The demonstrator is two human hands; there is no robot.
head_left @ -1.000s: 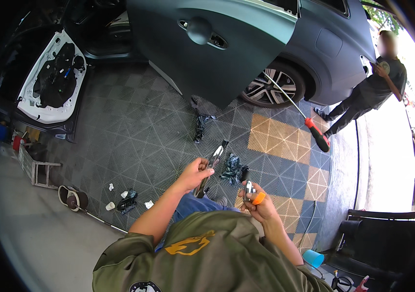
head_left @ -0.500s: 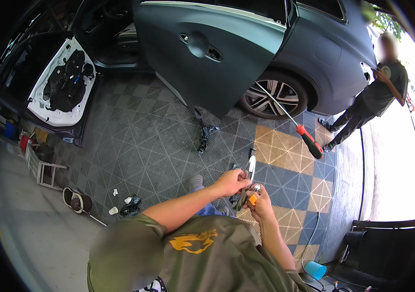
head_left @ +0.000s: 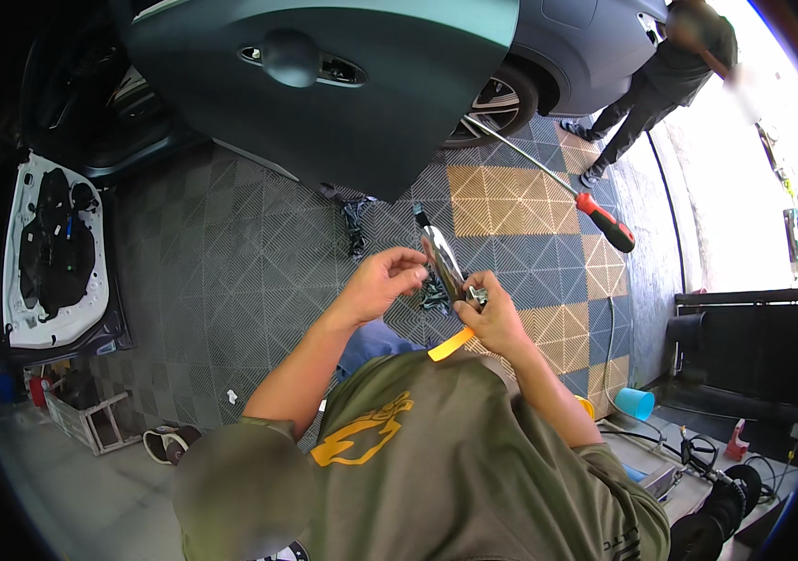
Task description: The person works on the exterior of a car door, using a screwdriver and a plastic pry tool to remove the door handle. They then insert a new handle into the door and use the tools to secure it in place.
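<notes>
**Hands closing in on the chrome strip**

Since a moment ago, the left hand (head_left: 382, 280) is coming in from out at the side to meet the right hand (head_left: 492, 313), and the chrome trim strip (head_left: 443, 260) is now standing almost upright between them instead of slanting away. That suggests the work is shifting from carrying the piece to fine fiddling at its lower end. The right fingers are clamping the strip's base, with an orange pry tool (head_left: 451, 344) sticking out under the palm. The left fingers are curling nearly closed just beside the strip; whether they are pinching anything I cannot tell. Beyond, a red-handled long bar (head_left: 604, 222) is lying on the tiled floor (head_left: 230, 280), near the open car door (head_left: 343, 84).
</notes>
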